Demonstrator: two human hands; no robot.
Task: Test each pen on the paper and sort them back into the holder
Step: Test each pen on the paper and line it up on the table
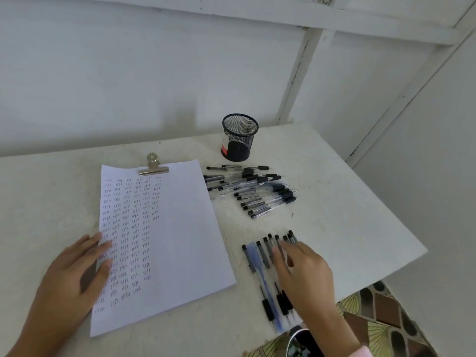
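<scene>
Faintly, "test" rows on paper; rt hand on pens.

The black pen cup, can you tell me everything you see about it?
The pen cup is a round holder that looks like black wire mesh, with a solid rim and a darker solid base. A small red and white label shows low on its left side. It stands upright at the back of the white table, beyond the far pile of pens. It looks empty, and neither hand touches it.
</scene>
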